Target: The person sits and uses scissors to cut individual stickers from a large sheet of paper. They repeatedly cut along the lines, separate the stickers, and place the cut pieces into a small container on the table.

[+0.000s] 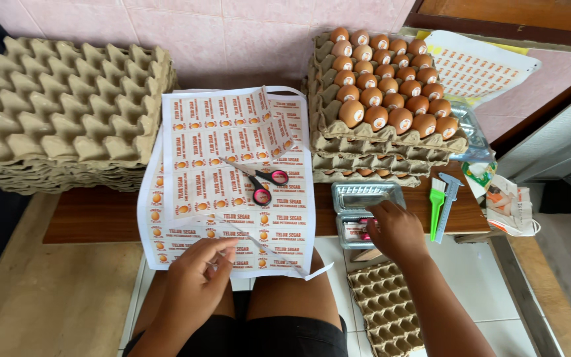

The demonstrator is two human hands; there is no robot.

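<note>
Currently I log the left hand point(193, 281) pinching the near edge of the printed label sheets point(232, 178) between thumb and fingers, over the lap. I see these sheets draped from the wooden bench point(94, 215) down toward the knees, with pink-handled scissors point(259, 182) lying on top of them. The right hand point(396, 231) reaches into a clear plastic tray point(365, 198) on the bench; I cannot tell whether its fingers grip anything. Behind stand a stack of egg trays point(381, 86) filled with brown eggs and, left, a stack of empty trays point(61, 112). A green brush point(437, 205) lies just beside the tray.
</note>
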